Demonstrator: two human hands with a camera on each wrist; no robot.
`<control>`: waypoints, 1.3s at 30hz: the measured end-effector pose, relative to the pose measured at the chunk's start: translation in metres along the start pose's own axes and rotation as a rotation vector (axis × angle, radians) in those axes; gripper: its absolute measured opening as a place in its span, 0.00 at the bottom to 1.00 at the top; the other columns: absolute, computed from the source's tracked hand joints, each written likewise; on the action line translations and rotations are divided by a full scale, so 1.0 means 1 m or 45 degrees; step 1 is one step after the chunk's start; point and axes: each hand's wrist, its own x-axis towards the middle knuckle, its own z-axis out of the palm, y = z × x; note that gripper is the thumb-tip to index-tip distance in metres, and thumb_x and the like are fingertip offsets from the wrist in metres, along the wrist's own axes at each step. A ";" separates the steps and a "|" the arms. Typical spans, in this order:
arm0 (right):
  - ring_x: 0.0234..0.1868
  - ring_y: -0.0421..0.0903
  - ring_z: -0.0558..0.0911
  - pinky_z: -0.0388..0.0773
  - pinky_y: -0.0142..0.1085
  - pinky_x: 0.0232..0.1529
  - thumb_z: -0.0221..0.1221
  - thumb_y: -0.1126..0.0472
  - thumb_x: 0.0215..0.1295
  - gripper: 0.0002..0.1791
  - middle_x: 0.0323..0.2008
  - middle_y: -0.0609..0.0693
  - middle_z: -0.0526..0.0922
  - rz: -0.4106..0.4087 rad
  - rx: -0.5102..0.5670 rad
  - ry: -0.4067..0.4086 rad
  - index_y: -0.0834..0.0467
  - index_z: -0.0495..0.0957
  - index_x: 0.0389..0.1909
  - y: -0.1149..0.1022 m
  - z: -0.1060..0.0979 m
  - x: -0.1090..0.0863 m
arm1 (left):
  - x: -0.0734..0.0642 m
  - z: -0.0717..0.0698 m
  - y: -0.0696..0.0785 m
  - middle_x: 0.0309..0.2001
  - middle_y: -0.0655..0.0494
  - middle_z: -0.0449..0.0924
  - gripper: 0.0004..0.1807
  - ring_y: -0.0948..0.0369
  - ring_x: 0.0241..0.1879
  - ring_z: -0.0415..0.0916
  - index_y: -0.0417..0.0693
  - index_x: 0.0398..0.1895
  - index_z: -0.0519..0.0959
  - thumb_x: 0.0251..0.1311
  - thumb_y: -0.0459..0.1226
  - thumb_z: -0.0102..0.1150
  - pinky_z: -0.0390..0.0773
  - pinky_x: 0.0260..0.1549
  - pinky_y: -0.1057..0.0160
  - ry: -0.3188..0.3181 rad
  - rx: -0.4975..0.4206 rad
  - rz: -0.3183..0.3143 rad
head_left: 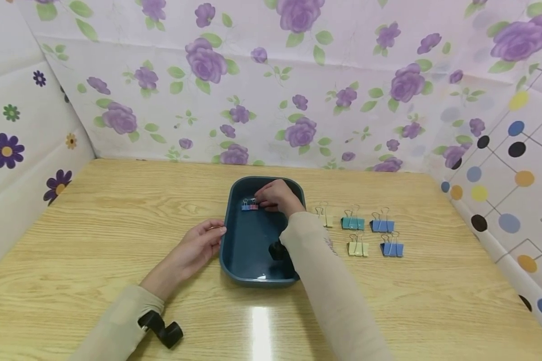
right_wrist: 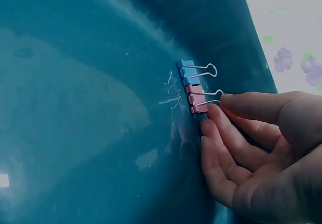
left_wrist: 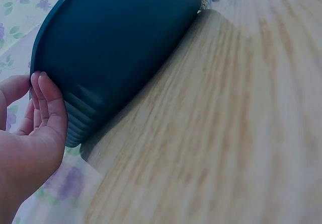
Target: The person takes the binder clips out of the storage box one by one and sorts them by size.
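A dark teal tray [head_left: 248, 250] lies on the table in the head view. My left hand [head_left: 200, 245] holds its left edge, thumb at the rim and fingertips against the outer wall [left_wrist: 115, 48], as the left wrist view shows. Inside, near the far end, a small blue binder clip [right_wrist: 189, 73] and a small pink binder clip [right_wrist: 197, 100] stand side by side, wire handles raised. My right hand [head_left: 275, 195] reaches into the tray. In the right wrist view its thumb and forefinger pinch the pink clip's handle.
Right of the tray stand larger binder clips: a teal one [head_left: 353, 223], two blue ones [head_left: 382, 226] and two yellow ones [head_left: 358, 248]. The right sleeve [head_left: 329, 271] crosses the tray's right rim and hides part of that area. Flowered cloth [head_left: 262, 100] hangs behind the table.
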 end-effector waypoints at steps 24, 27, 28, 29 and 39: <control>0.28 0.47 0.77 0.79 0.41 0.38 0.62 0.66 0.60 0.04 0.26 0.52 0.80 -0.049 -0.106 0.077 0.63 0.84 0.32 0.000 0.005 0.000 | 0.001 0.001 -0.001 0.35 0.54 0.75 0.03 0.64 0.33 0.73 0.40 0.41 0.70 0.68 0.26 0.47 0.75 0.37 0.68 0.018 -0.015 -0.011; 0.29 0.45 0.78 0.79 0.41 0.40 0.63 0.65 0.59 0.04 0.26 0.51 0.81 -0.063 -0.088 0.058 0.63 0.83 0.31 -0.002 0.005 0.001 | 0.001 0.000 0.000 0.36 0.54 0.75 0.03 0.64 0.33 0.73 0.40 0.41 0.70 0.68 0.26 0.48 0.74 0.37 0.68 0.018 -0.010 -0.010; 0.30 0.45 0.79 0.79 0.40 0.41 0.63 0.65 0.60 0.04 0.27 0.51 0.81 -0.069 -0.063 0.042 0.63 0.83 0.33 -0.003 0.005 0.002 | 0.001 0.000 0.000 0.36 0.54 0.75 0.03 0.64 0.33 0.73 0.39 0.41 0.70 0.68 0.26 0.48 0.74 0.37 0.68 0.015 -0.008 -0.008; 0.32 0.45 0.79 0.79 0.40 0.42 0.63 0.65 0.60 0.06 0.28 0.50 0.82 -0.075 -0.035 0.023 0.63 0.83 0.35 -0.005 0.004 0.002 | 0.001 0.000 0.000 0.36 0.54 0.75 0.03 0.64 0.33 0.73 0.40 0.41 0.70 0.68 0.26 0.48 0.74 0.37 0.68 0.020 -0.010 -0.011; 0.37 0.44 0.81 0.77 0.40 0.46 0.61 0.62 0.65 0.09 0.35 0.52 0.84 -0.141 -0.005 -0.087 0.63 0.82 0.42 -0.017 0.004 -0.004 | 0.000 0.000 0.000 0.35 0.54 0.75 0.04 0.64 0.32 0.73 0.41 0.41 0.71 0.68 0.26 0.47 0.75 0.37 0.68 0.027 -0.015 -0.015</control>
